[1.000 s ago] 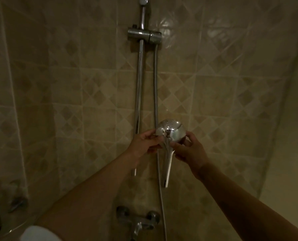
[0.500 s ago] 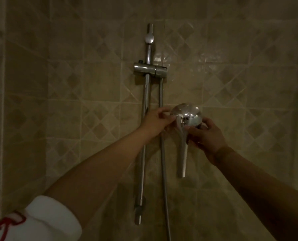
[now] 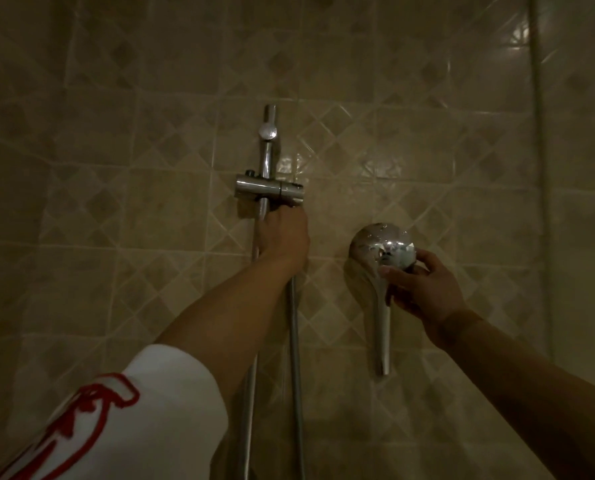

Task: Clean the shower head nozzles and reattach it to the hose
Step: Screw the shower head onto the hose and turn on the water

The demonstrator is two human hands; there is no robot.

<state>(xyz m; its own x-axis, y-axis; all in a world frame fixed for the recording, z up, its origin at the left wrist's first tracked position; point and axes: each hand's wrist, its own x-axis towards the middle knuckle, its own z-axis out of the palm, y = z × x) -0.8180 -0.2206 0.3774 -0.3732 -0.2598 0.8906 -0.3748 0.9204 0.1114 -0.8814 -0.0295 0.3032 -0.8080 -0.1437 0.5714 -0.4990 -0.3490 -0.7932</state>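
Note:
A chrome shower head (image 3: 382, 247) is held up against the tiled wall at the right, its round head on top and its tapered handle (image 3: 383, 334) pointing down. My right hand (image 3: 421, 289) grips it just under the round head. The handle's lower end is free, with nothing joined to it. The grey hose (image 3: 296, 368) hangs down from the chrome bracket (image 3: 268, 189) on the vertical rail (image 3: 265, 150). My left hand (image 3: 282, 237) grips the top of the hose right below the bracket; the hose end is hidden by its fingers.
The beige tiled wall (image 3: 150, 220) fills the view. A corner joint (image 3: 538, 168) runs down the right side. My white sleeve with red print (image 3: 123, 417) sits at the lower left.
My left hand let go of the shower head and moved up to the hose under the bracket. My right hand carried the shower head to the right. The view tilted upward.

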